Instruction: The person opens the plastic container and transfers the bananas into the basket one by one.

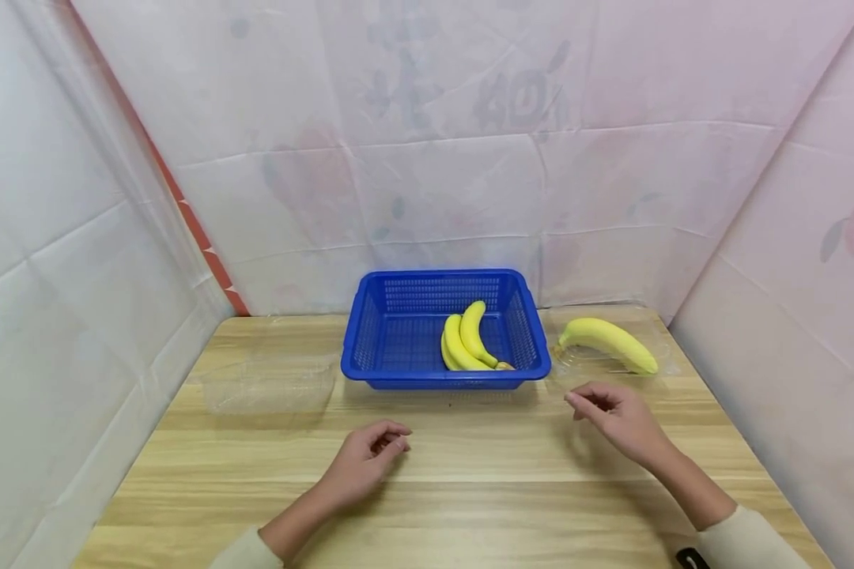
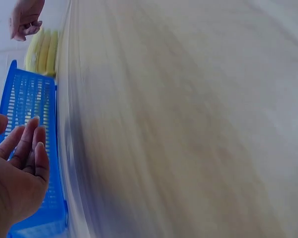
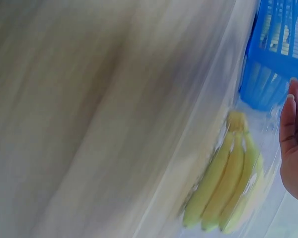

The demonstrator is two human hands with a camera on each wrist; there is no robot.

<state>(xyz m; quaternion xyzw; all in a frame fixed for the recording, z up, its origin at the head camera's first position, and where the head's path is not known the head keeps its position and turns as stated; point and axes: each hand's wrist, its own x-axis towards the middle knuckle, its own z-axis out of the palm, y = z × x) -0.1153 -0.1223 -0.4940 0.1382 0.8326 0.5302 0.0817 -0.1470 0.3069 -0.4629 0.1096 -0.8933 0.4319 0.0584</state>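
Note:
A blue plastic basket [image 1: 444,375] stands at the back middle of the table, with a bunch of yellow bananas [image 1: 462,344] lying in its right half. Right of it, another bunch of bananas [image 1: 612,341] lies in a clear plastic container [image 1: 576,365]; several bananas [image 3: 228,178] joined at one stem show in the right wrist view. My left hand [image 1: 366,458] hovers in front of the basket, fingers loosely bent and nothing in them. Holding nothing either, my right hand [image 1: 622,423] is just in front of the right container, its fingers relaxed.
A second clear plastic container [image 1: 270,389] sits on the left of the wooden table [image 1: 470,506]. Pale sheets with faint fruit prints [image 1: 434,190] hang behind and on both sides. Near my right sleeve, a small black object [image 1: 692,558] shows at the bottom edge.

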